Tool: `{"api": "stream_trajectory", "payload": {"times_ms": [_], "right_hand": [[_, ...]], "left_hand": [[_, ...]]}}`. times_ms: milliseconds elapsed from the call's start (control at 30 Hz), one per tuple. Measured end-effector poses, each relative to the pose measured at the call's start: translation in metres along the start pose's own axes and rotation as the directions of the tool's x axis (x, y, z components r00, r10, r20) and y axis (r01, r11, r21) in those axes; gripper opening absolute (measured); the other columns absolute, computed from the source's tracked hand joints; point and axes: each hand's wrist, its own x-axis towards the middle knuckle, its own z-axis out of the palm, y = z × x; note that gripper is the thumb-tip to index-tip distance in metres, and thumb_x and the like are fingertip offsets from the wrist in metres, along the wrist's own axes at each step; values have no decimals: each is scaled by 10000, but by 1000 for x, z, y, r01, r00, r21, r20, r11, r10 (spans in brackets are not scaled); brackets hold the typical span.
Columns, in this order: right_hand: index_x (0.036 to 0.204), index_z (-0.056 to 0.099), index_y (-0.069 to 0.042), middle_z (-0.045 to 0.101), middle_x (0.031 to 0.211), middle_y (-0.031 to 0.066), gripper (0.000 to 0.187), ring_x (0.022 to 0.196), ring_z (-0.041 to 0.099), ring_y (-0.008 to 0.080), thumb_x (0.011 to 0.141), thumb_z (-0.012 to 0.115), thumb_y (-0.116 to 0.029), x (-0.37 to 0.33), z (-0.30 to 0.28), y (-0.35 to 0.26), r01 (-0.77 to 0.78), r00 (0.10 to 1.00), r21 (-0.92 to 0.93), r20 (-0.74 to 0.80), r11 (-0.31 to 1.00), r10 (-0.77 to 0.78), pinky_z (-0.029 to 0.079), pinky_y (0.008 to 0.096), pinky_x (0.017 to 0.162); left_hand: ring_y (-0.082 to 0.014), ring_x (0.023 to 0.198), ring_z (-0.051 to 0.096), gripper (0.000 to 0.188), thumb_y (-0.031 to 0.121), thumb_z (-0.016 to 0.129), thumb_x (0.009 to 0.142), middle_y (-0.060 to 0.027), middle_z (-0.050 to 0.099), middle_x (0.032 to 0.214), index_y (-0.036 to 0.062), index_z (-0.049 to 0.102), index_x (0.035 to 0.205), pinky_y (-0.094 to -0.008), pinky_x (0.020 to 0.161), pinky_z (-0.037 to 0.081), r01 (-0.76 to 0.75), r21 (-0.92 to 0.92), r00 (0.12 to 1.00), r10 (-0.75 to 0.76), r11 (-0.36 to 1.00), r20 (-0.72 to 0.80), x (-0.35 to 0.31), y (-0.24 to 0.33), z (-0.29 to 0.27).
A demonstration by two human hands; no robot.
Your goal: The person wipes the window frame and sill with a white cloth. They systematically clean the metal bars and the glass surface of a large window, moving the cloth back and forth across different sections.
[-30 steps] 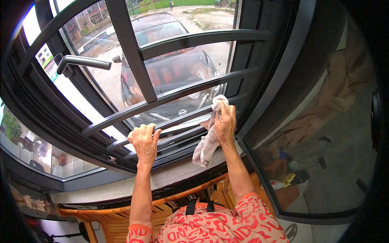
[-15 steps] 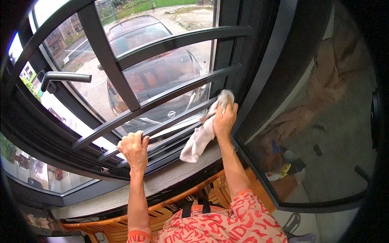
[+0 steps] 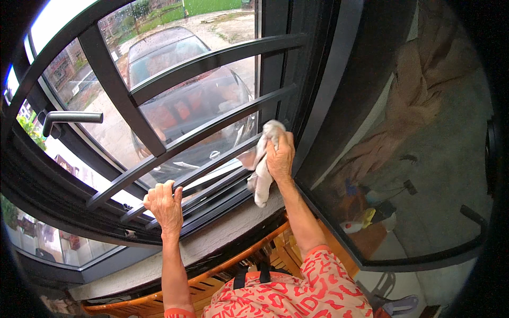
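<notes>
We have our left hand (image 3: 165,210) closed over a low dark window bar (image 3: 222,158) toward its left part, fingers curled over the top and thumb on the right side. Our right hand (image 3: 281,158) grips a bunched whitish cloth (image 3: 261,186) between thumb and fingers at the right end of that same bar. The cloth bulges above our fingers, with a loose flap on its left and a longer end hanging toward the near side; we cannot tell whether it wraps fully around the bar. Well apart on the far left, a dark angled handle (image 3: 77,117) sits on the window. Beyond the bars stands a dark car (image 3: 168,55). Nearer us run a pale sill (image 3: 233,227) and, below it, a slatted wooden bench (image 3: 281,249). On the right, a dark pane (image 3: 440,159) shows dim brownish shapes.
</notes>
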Motion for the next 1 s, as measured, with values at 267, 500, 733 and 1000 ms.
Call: {"api": "stream_trajectory", "payload": {"times_ms": [267, 500, 733, 1000], "right_hand": [[1219, 482, 40, 548, 1100, 257, 465, 1009, 561, 422, 870, 646, -220, 19, 14, 17, -97, 985, -13, -142, 995, 94, 457, 459, 867], [1142, 610, 24, 637, 1112, 220, 326, 1046, 617, 359, 830, 600, -69, 10, -3, 4, -128, 978, 96, 180, 987, 109, 470, 387, 916], [1327, 461, -16, 550, 1025, 237, 479, 929, 585, 400, 871, 579, -108, 19, -5, -1, -134, 982, -365, 77, 921, 174, 487, 454, 778], [1370, 413, -26, 513, 1045, 230, 558, 968, 537, 396, 849, 601, -89, 32, -12, -11, 86, 994, -217, -53, 972, -100, 472, 472, 778]], "left_hand": [[-236, 888, 489, 275, 327, 659, 826, -35, 535, 887, 136, 600, 1015, -388, 867, 315, 0, -1, 1000, 0, 1000, 11, 1, 3, -1], [-232, 901, 491, 270, 297, 671, 818, -30, 542, 909, 136, 594, 1022, -387, 877, 310, 28, 19, 999, -29, 999, 43, -2, 1, -1], [-230, 914, 492, 283, 270, 687, 805, -30, 538, 910, 135, 590, 1034, -390, 884, 308, 19, 7, 999, -20, 1000, 40, -1, 2, -1], [-244, 919, 484, 283, 253, 673, 822, -43, 533, 917, 124, 583, 1058, -398, 883, 303, 18, 14, 999, -18, 1000, 49, -1, 3, -2]]}}
